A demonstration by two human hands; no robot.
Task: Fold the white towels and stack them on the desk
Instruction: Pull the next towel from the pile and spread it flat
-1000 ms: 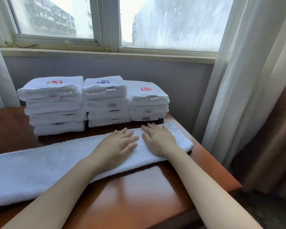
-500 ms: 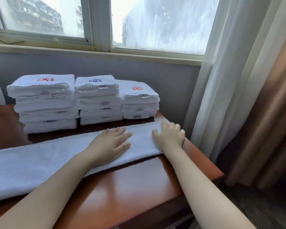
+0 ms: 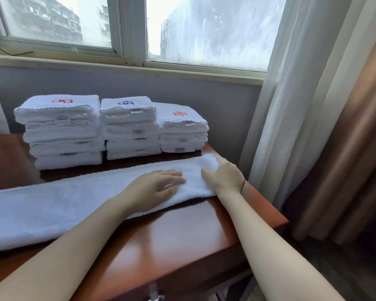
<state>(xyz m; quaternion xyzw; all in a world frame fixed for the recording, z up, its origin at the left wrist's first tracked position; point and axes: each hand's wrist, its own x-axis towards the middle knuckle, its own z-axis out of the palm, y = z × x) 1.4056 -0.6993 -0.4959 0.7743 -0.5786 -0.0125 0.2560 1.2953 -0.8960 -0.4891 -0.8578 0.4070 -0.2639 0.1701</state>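
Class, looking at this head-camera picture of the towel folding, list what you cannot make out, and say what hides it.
Long towel: its left end is cut off by the head view's left edge.
Right hand: it grips the towel's right end, and its fingertips are hidden behind that end.
Towel stacks: the label print is too small to read.
Drawer handle: cut off by the bottom edge.
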